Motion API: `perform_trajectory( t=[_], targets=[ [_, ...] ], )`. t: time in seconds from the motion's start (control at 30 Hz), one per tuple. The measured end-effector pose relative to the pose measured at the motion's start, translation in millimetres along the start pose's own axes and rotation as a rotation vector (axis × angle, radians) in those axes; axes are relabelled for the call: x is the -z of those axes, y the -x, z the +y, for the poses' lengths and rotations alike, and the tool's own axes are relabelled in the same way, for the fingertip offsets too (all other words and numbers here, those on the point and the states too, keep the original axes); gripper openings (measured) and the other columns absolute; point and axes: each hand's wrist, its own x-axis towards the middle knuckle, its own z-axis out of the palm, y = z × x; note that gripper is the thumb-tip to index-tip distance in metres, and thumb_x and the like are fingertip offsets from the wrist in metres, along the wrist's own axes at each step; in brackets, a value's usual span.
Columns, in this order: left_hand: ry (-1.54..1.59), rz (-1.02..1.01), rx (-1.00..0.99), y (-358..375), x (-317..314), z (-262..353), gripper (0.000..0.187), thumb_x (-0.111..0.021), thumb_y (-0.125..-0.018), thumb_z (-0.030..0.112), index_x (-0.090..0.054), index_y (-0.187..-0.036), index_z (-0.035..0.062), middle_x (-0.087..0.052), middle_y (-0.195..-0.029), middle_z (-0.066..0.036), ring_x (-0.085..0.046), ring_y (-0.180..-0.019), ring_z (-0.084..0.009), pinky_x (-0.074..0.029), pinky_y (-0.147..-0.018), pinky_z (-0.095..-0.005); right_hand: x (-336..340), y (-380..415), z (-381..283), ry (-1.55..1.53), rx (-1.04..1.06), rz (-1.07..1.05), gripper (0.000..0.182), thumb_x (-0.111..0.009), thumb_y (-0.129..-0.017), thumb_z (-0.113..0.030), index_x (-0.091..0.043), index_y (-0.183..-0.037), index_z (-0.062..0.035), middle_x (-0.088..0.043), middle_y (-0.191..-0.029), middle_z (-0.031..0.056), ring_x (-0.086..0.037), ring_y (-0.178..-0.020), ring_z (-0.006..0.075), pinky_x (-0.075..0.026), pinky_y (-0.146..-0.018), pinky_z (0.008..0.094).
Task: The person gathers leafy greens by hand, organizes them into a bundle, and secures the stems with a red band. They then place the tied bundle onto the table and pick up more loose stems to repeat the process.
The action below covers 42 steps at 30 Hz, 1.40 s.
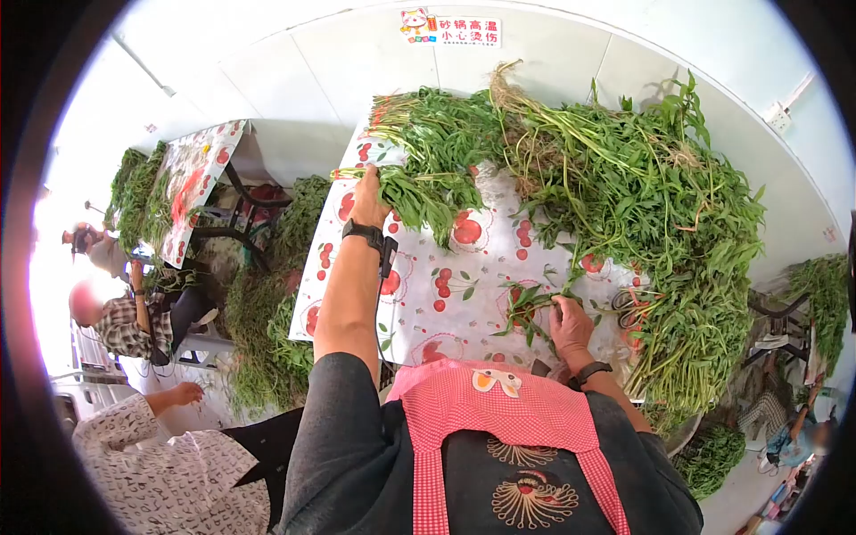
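My left hand is closed around the stem end of a bunch of leafy greens at the table's left side, its leaves lying to the right. Between the fingers of my right hand is a small leafy sprig, low over the table near my apron. Above the left hand's bunch lies another pile of trimmed greens, stems pointing left. A big heap of long-stemmed greens with roots covers the table's right side. What looks like a pair of scissors lies right of my right hand.
The table has a white cloth printed with red fruit and stands against the wall. On the left, a person in a patterned shirt stands close by, and another person sits near a second table. More greens lie at lower right.
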Motion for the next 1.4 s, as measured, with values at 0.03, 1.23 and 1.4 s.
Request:
perform_trajectory(
  t=[0.03,1.23,1.4],
  targets=[
    [-0.430,-0.052,-0.270,12,-4,6,0.029,-0.043,-0.092,0.025,-0.051,-0.096,-0.0031,-0.059,-0.085,-0.011,-0.061,-0.074,-0.0236,-0.052,-0.062,-0.0377,-1,0,1,-0.015,0.007,0.010,0.021,-0.061,-0.080,-0.017,-0.059,-0.100,-0.0127,-0.062,-0.089,0.0074,-0.061,-0.081,0.0279,-0.048,-0.069,0.0392],
    [-0.652,0.626,0.301,-148,-35,-55,0.035,-0.065,-0.078,0.031,-0.059,-0.098,0.0031,-0.063,-0.096,-0.010,-0.061,-0.090,-0.0264,-0.049,-0.074,-0.0330,-3,-13,-10,0.101,-0.056,-0.088,0.023,-0.061,-0.074,-0.013,-0.057,-0.097,-0.0122,-0.057,-0.077,0.0089,-0.057,-0.071,0.0297,-0.045,-0.061,0.0404],
    [-0.640,0.658,0.322,-172,-36,-64,0.031,-0.058,-0.083,0.028,-0.059,-0.094,-0.0007,-0.064,-0.095,-0.018,-0.064,-0.080,-0.0292,-0.050,-0.065,-0.0364,-4,-14,-10,0.083,-0.050,-0.088,0.024,-0.062,-0.074,-0.013,-0.057,-0.097,-0.0112,-0.057,-0.077,0.0096,-0.057,-0.071,0.0302,-0.045,-0.062,0.0410]
  ],
)
